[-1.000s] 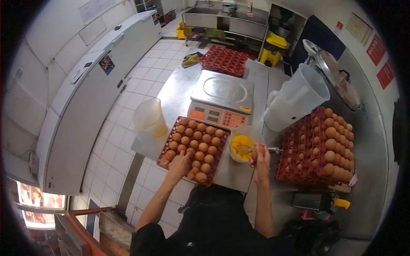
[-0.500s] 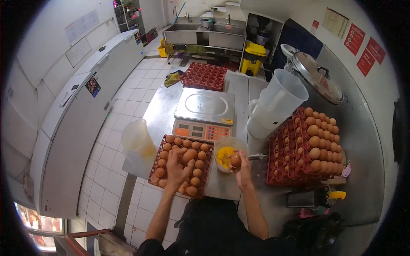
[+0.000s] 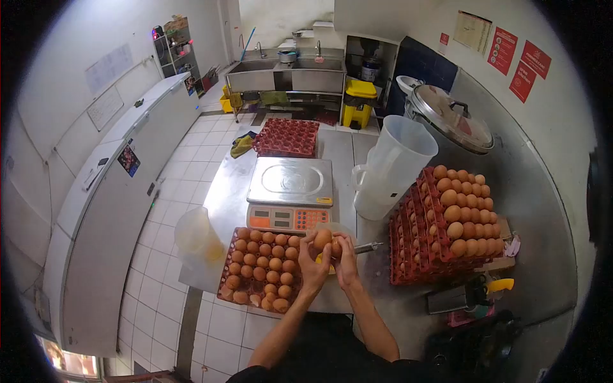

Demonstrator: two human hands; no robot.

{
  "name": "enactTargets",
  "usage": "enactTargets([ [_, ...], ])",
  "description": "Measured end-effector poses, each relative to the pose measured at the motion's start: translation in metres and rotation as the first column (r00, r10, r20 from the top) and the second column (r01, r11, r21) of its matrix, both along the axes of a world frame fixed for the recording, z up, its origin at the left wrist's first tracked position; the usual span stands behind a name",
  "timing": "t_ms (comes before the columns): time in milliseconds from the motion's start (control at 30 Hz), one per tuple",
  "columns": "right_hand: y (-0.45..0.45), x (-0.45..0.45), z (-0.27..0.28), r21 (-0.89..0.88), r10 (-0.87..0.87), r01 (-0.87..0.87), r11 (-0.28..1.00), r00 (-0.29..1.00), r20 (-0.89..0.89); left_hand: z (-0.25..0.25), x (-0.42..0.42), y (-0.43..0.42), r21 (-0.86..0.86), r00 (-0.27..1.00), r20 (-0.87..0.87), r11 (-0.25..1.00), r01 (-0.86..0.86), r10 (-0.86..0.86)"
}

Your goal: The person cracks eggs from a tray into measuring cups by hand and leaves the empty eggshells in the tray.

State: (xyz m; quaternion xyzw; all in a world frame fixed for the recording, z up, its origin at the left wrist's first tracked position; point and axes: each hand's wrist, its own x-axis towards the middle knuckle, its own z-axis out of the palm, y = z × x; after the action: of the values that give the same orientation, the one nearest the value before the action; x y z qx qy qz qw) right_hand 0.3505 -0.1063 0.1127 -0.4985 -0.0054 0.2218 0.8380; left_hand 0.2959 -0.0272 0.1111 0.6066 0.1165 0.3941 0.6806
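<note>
Both hands are together over the plastic bowl [image 3: 340, 228], which they largely hide; some yellow yolk shows below the fingers. Closed around a brown egg [image 3: 323, 239] is my left hand [image 3: 313, 268]. My right hand [image 3: 347, 265] grips a second egg [image 3: 336, 248] right beside it, mostly covered by fingers. I cannot tell whether either shell is cracked. To the left lies a red egg tray [image 3: 223, 281] filled with brown eggs, some pieces at its near edge looking like broken shells. A whisk handle [image 3: 368, 247] sticks out to the right of the bowl.
Beyond the tray stands a digital scale [image 3: 290, 182], with stacked red trays [image 3: 287, 137] behind. A cloudy jug [image 3: 198, 236] is at left, a tall jug [image 3: 396, 172] at right. Stacked egg trays [image 3: 408, 255] full of eggs and a yellow-handled tool [image 3: 500, 285] stand farther right.
My left hand has left the tray with an egg and moved right, meeting my right hand over the bowl. The view has shifted a little.
</note>
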Motion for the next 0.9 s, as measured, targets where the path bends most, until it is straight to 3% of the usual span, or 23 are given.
enactTargets([
  [67, -0.005, 0.002, 0.0, 0.027, 0.04, -0.04, 0.999, 0.999, -0.003, 0.003, -0.001, 0.0, 0.004, 0.997, -0.048, 0.998, 0.061, -0.06],
  [133, -0.012, 0.005, 0.006, 0.056, 0.089, -0.088, 0.995, 0.996, -0.008, 0.004, -0.002, 0.009, -0.104, 0.992, -0.06, 0.989, 0.108, -0.115],
  [167, -0.016, 0.008, 0.011, -0.01, 0.14, -0.14, 0.99, 0.989, 0.048, 0.002, -0.002, 0.015, -0.105, 0.992, -0.062, 0.989, 0.1, -0.107],
  [233, -0.021, 0.013, 0.015, -0.082, 0.202, -0.194, 0.978, 0.974, 0.103, 0.005, 0.0, 0.026, -0.366, 0.936, -0.11, 0.889, 0.274, -0.334],
  [267, -0.024, 0.015, 0.016, -0.018, 0.196, -0.195, 0.981, 0.979, 0.061, 0.006, 0.0, 0.024, -0.48, 0.934, -0.074, 0.833, 0.274, -0.35],
  [400, -0.027, 0.022, 0.011, 0.08, 0.168, -0.168, 0.983, 0.986, 0.007, -0.011, 0.003, 0.04, -0.576, 0.889, 0.111, 0.701, 0.421, -0.444],
  [467, -0.029, 0.022, 0.019, 0.07, 0.238, -0.238, 0.969, 0.971, 0.002, 0.0, 0.004, 0.045, -0.38, 0.875, -0.141, 0.841, 0.384, -0.463],
  [500, -0.03, 0.022, 0.024, 0.061, 0.302, -0.302, 0.951, 0.953, -0.001, 0.006, 0.005, 0.049, -0.38, 0.877, -0.14, 0.843, 0.382, -0.46],
  [533, -0.032, 0.025, 0.023, 0.06, 0.304, -0.304, 0.951, 0.953, 0.001, 0.013, 0.007, 0.054, -0.049, 0.874, -0.215, 0.899, 0.435, -0.435],
  [567, -0.034, 0.03, 0.022, -0.022, 0.37, -0.369, 0.929, 0.928, 0.042, 0.019, 0.008, 0.058, 0.285, 0.88, -0.276, 0.842, 0.459, -0.386],
  [633, -0.035, 0.031, 0.032, -0.109, 0.438, -0.429, 0.897, 0.895, 0.08, 0.026, 0.009, 0.063, 0.313, 0.87, -0.303, 0.822, 0.477, -0.39],
  [700, -0.038, 0.03, 0.044, -0.282, 0.441, -0.375, 0.883, 0.869, 0.224, 0.031, 0.01, 0.066, 0.339, 0.861, -0.326, 0.803, 0.491, -0.39],
  [833, -0.045, 0.036, 0.043, -0.485, 0.562, -0.387, 0.784, 0.775, 0.29, 0.036, 0.012, 0.07, 0.386, 0.842, -0.346, 0.755, 0.53, -0.414],
  [900, -0.041, 0.041, 0.039, -0.597, 0.572, -0.265, 0.757, 0.711, 0.41, 0.039, 0.015, 0.072, 0.438, 0.858, -0.333, 0.741, 0.509, -0.392],
])
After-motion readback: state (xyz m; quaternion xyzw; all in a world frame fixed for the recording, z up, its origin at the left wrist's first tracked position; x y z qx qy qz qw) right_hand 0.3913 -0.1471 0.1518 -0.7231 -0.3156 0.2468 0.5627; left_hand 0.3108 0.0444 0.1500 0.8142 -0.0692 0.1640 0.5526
